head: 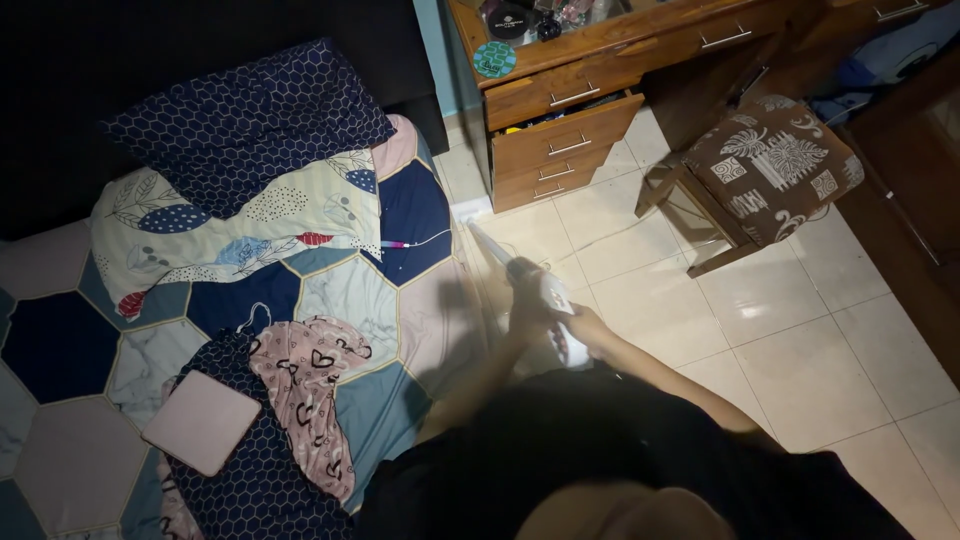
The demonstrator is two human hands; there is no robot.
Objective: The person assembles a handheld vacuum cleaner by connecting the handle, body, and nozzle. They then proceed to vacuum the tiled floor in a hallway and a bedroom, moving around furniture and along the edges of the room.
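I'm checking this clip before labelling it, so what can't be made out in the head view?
- Hands: motion-blurred and overlapping on the white handheld device, so which hand grips where is unclear.
- Device nozzle: blurred against the pale tiles.
- Items on the wooden dresser: cut by the top edge.
- Far side of the bed: lost in darkness.

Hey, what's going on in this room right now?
A person standing beside the bed grips a white handheld device with both hands, its narrow tip aimed toward the mattress edge. A pink flat case and a heart-print cloth lie on the bedspread. A padded stool stands by the wooden drawers.
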